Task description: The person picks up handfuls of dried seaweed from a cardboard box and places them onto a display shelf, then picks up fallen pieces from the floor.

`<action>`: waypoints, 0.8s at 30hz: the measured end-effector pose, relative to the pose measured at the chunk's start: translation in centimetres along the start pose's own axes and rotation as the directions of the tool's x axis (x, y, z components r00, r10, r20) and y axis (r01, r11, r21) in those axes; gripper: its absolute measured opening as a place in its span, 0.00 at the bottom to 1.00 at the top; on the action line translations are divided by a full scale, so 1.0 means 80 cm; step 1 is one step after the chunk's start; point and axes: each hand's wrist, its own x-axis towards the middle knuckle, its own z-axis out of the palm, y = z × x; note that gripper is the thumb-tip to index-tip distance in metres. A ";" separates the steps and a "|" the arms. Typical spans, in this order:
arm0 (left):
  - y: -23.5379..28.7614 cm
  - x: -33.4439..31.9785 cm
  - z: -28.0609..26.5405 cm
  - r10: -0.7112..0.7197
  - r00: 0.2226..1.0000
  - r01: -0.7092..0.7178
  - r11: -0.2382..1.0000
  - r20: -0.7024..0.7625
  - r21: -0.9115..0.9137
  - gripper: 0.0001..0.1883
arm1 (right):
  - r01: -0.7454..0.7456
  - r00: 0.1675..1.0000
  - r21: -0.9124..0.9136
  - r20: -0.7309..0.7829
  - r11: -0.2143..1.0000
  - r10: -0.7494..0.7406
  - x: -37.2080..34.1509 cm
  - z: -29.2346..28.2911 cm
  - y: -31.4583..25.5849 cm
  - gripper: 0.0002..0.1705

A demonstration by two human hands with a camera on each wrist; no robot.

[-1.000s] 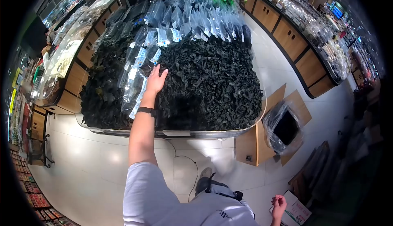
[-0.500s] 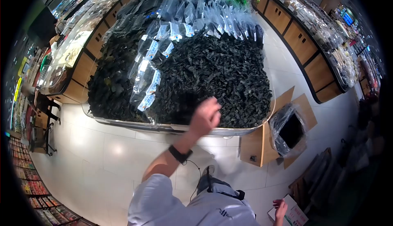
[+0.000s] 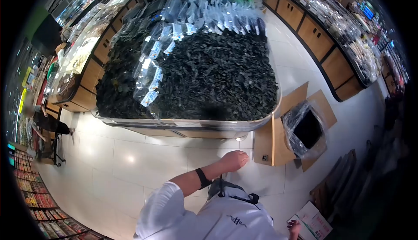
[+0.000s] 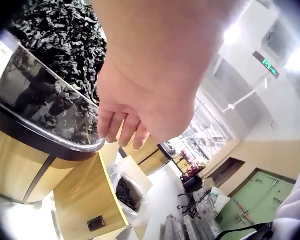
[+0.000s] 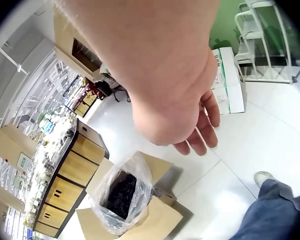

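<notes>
My left hand (image 3: 236,161) is over the floor in front of the display bin, holding nothing; in the left wrist view its fingers (image 4: 121,127) hang loosely bent. My right hand (image 3: 294,227) hangs low at the right, fingers loosely curled and empty, also seen as the right hand (image 5: 177,120) in its wrist view. The bin holds dark, leafy dried pieces (image 3: 217,74). Clear bags with blue-and-white labels (image 3: 149,98) lie in a row on its left part, and more clear bags (image 3: 217,13) cover the back.
An open cardboard box (image 3: 263,146) with a plastic liner (image 5: 140,175) and dark contents stands right of the bin. A white carton (image 3: 315,220) lies near my right hand. Counters (image 3: 324,35) flank the bin. A person (image 3: 45,120) is at the left.
My left hand has left the labelled bags and moved back and right, off the bin to above the floor. The bags stay in place. My right hand has lowered slightly.
</notes>
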 end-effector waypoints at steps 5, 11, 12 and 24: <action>0.044 0.040 0.062 -0.139 0.990 0.139 0.979 -0.014 0.147 0.23 | 0.047 0.997 0.032 -0.059 0.998 -0.045 0.018 -0.036 0.055 0.22; 0.144 0.092 0.161 -0.289 0.852 0.098 0.907 0.436 0.411 0.27 | 0.135 0.961 0.007 -0.245 0.991 -0.129 0.032 -0.127 0.096 0.27; 0.183 0.098 0.168 -0.397 0.779 0.192 0.888 0.486 0.419 0.28 | 0.120 0.962 0.026 -0.250 0.992 -0.110 0.035 -0.145 0.104 0.31; 0.268 0.159 0.290 -0.374 0.761 0.207 0.914 0.530 0.348 0.32 | 0.170 0.985 0.076 0.012 0.982 -0.172 0.189 -0.260 -0.035 0.26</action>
